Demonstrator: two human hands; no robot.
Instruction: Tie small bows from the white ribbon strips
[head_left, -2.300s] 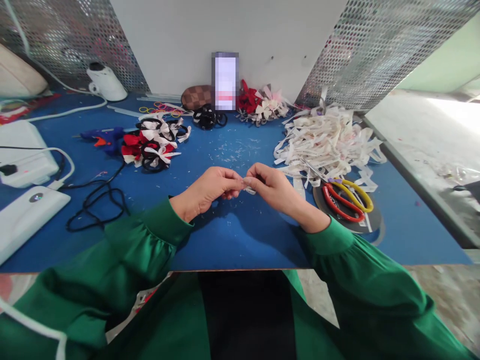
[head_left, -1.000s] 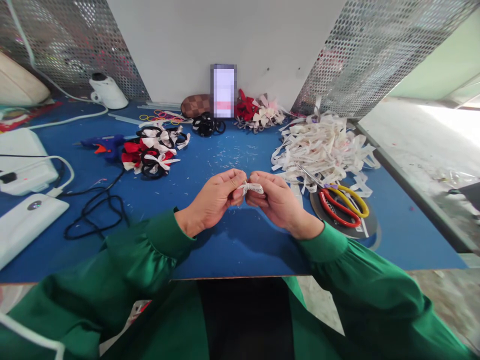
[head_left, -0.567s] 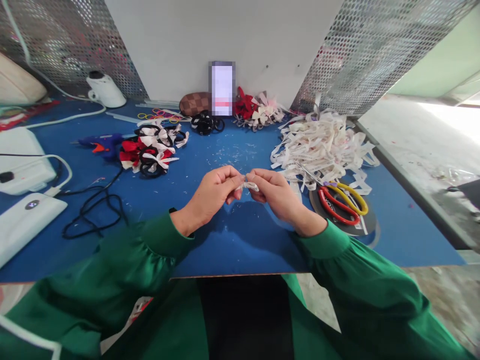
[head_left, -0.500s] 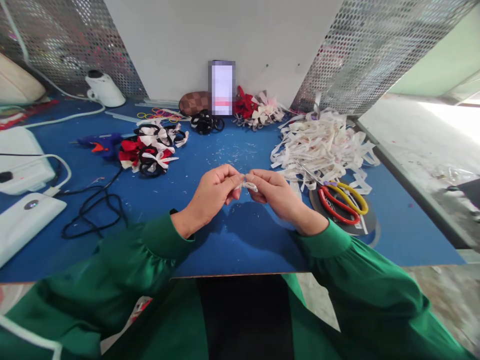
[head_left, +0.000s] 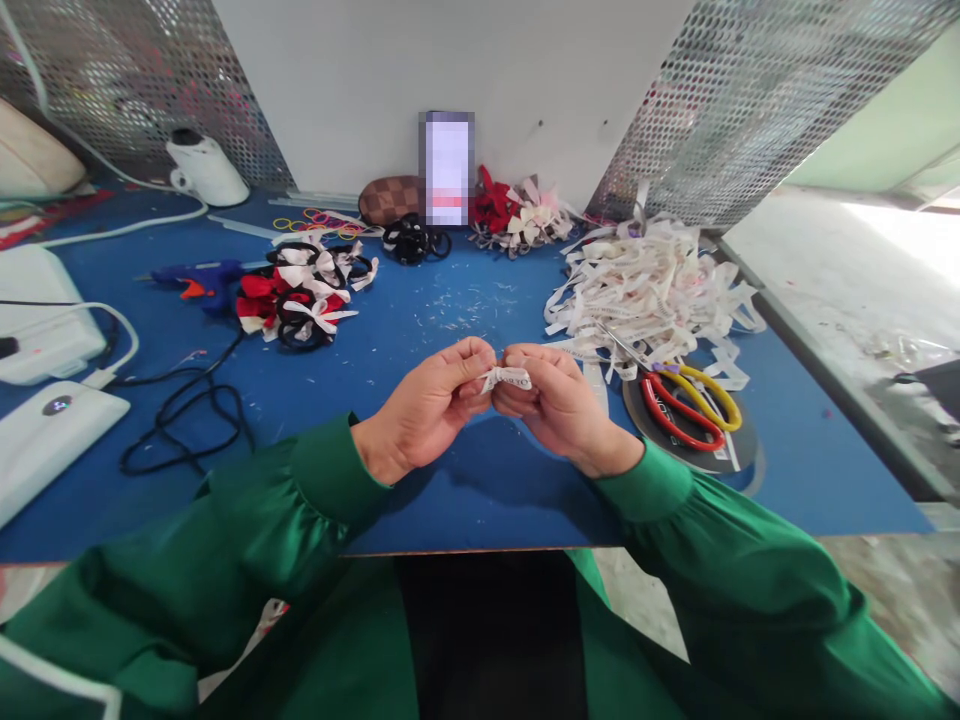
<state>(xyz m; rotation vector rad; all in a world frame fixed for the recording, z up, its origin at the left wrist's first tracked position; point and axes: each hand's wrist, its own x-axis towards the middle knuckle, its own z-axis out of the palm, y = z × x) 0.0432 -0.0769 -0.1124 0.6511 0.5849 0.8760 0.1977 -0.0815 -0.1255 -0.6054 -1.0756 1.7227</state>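
Between both hands is a small white ribbon bow [head_left: 507, 378] with dark printed letters on it. My left hand [head_left: 439, 400] pinches its left side between thumb and fingers. On the other side, my right hand [head_left: 555, 405] grips the right part the same way, so the fingertips of both hands nearly meet. The bow is held just above the blue tabletop [head_left: 480, 490]. Some of the ribbon is hidden by my fingers.
A heap of white printed ribbons [head_left: 652, 285] lies right, beside red-and-yellow-handled scissors [head_left: 686, 408] on a black spool [head_left: 712, 450]. Finished-looking bow hair ties [head_left: 300, 300] and a blue glue gun [head_left: 202, 285] sit left. A phone [head_left: 448, 165] leans at the back.
Both hands have turned and drawn slightly closer together. The ribbon between them now shows a bow shape and its printed letters, which were mostly hidden before.
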